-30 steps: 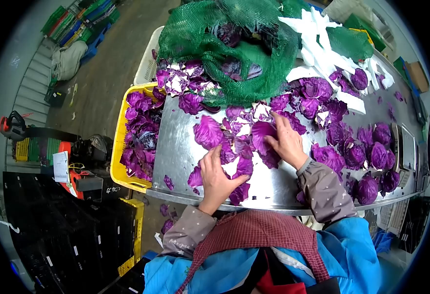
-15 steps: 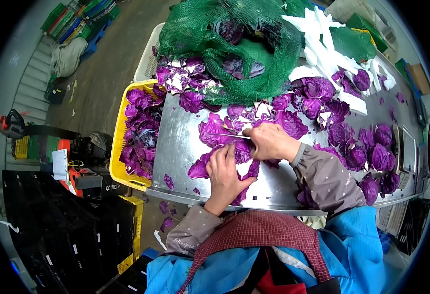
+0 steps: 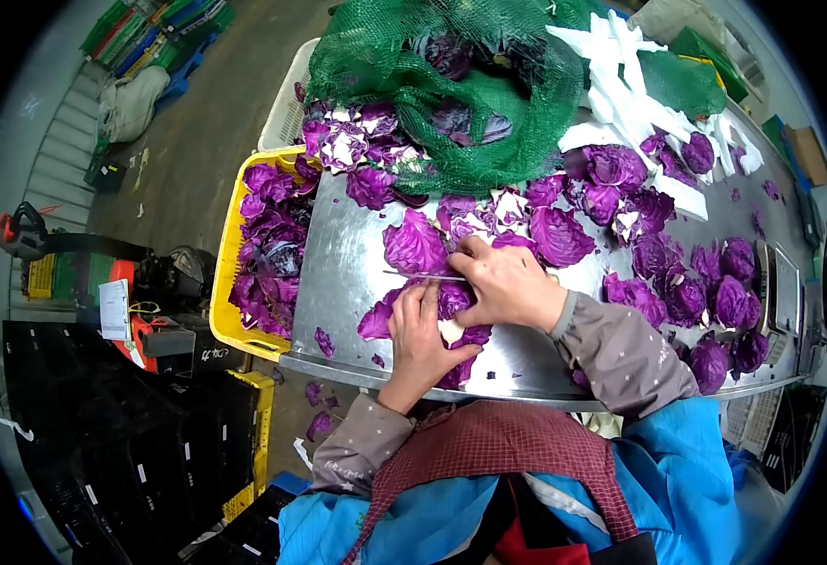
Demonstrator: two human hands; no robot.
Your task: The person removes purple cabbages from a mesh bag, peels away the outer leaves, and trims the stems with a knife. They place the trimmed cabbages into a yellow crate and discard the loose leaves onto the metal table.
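My right hand [image 3: 515,287] is closed round the handle of a knife [image 3: 421,276], whose thin blade points left across the top of a red cabbage [image 3: 455,299]. The near side of that cabbage is held by my left hand [image 3: 419,341], its fingertips close below the blade. A pale cut patch [image 3: 451,330] shows between my two hands. Just beyond the blade lies a loose purple cabbage leaf [image 3: 415,245], and another large leaf [image 3: 562,237] rests past my right hand. My fingers hide part of the cabbage and the knife handle.
A yellow crate [image 3: 228,306] full of purple leaves stands left of the metal table [image 3: 338,273]. Green netting [image 3: 536,141] with cabbages inside lies at the back, beside white foam pieces [image 3: 611,85]. Several trimmed cabbages [image 3: 686,301] sit at right near a scale [image 3: 786,292].
My right hand has moved slightly toward me and left, bringing the knife blade down near my left fingertips. The pale cut patch has come into view. My left hand has barely shifted.
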